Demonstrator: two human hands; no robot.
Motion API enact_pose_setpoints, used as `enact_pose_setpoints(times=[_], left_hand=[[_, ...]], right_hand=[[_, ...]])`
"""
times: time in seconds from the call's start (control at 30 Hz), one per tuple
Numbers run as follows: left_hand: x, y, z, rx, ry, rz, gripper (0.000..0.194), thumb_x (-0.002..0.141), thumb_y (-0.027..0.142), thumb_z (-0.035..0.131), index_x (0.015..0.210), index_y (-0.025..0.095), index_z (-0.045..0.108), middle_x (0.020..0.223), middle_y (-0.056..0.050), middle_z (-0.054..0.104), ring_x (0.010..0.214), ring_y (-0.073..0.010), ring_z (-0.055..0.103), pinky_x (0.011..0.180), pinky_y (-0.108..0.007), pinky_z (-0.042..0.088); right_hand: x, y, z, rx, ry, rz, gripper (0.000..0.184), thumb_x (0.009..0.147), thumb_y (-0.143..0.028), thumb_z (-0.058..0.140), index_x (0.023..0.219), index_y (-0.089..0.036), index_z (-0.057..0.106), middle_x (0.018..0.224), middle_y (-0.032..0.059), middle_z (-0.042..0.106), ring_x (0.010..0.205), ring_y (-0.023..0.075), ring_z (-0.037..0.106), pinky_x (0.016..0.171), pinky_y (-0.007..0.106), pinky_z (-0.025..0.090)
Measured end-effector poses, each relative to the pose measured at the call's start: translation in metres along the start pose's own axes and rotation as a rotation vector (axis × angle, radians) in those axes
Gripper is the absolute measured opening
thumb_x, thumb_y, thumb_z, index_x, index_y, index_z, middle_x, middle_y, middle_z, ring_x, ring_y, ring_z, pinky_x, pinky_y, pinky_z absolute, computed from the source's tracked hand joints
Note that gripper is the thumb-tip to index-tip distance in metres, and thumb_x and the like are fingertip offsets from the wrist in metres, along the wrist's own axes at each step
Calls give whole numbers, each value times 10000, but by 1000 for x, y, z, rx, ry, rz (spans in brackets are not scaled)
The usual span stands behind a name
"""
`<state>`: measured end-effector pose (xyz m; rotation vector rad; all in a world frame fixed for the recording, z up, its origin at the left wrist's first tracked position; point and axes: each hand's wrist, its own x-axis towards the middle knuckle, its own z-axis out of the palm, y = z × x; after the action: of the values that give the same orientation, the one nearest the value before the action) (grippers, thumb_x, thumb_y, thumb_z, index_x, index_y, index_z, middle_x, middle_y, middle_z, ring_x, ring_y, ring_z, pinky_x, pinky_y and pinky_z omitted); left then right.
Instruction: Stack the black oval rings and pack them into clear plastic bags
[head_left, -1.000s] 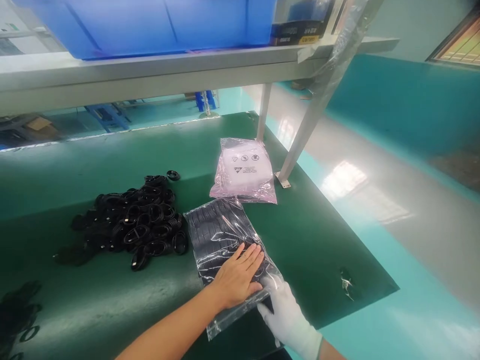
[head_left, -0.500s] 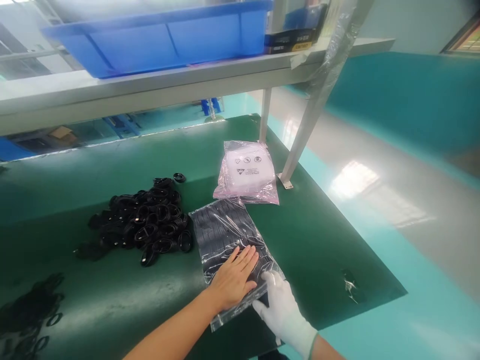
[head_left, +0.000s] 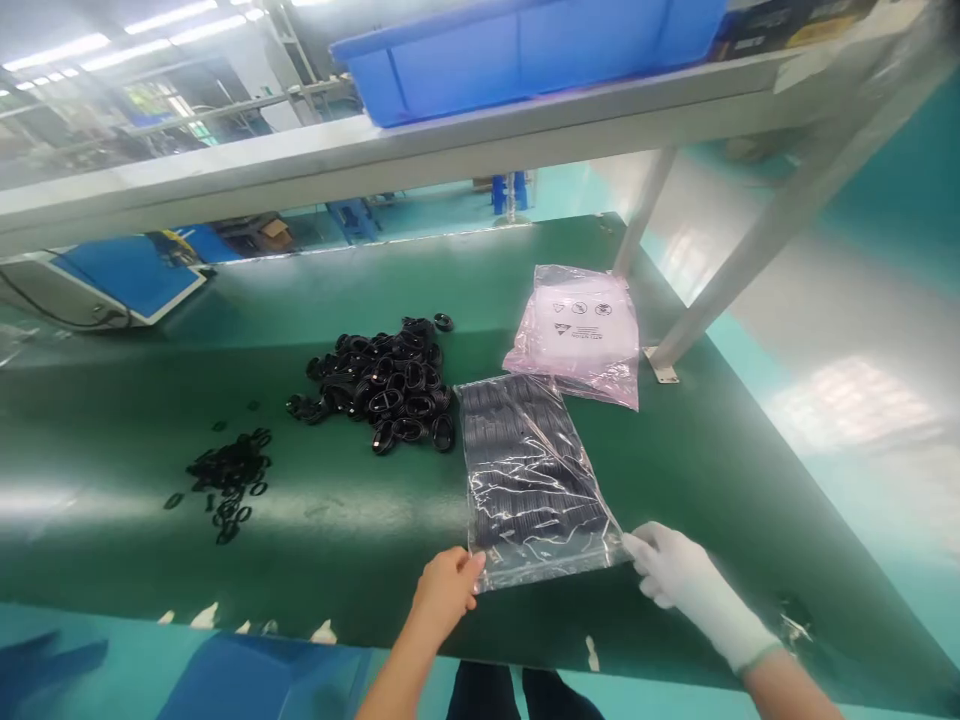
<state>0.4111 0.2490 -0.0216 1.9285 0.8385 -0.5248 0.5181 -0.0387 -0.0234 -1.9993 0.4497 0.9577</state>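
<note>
Green and wide, the bench (head_left: 675, 460) reaches below a pale shelf (head_left: 300, 185), which carries a blue bin (head_left: 465, 72). On the bench, right in front of the person, lies a clear bag (head_left: 529, 460) packed with dark rows; just beyond it is a pink bag (head_left: 577, 330) bearing printed symbols. Left of the clear bag sits a pile (head_left: 394, 375) of black cable coils, and farther left a smaller heap (head_left: 232, 465) of black rings. Each grip is closed on the clear bag: the gloved right hand (head_left: 679, 573) pinches the near right corner, the bare left hand (head_left: 442, 594) the near left one.
</note>
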Motion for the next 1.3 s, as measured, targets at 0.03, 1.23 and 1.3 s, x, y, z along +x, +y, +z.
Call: enact_pose_setpoints(times=[0.03,1.23,1.3], left_hand=[[0,-2,5,-40,-40,9,327,736,471,466,609,173,515,559,-2,596,454,-123,555,429,-224,408],[3,111,-19,840,-94,511,329,807,456,368,665,230,562,661,-1,612,633,-179,567,577,-295,395],[20,165,9,818,-206,963,290,857,349,314,844,263,591,891,11,634,878,-170,547,769,-312,409]], right_hand=[[9,0,2,107,-113,55,172,748,-373,502,755,-209,451,517,-43,443,366,60,370,387,208,246],[9,6,6,919,20,59,132,710,-190,557,716,-172,427,465,-45,474,347,73,460,388,218,416],[11,4,1,974,72,58,105,720,-189,539,724,-169,436,470,-40,486,355,81,480,409,232,437]])
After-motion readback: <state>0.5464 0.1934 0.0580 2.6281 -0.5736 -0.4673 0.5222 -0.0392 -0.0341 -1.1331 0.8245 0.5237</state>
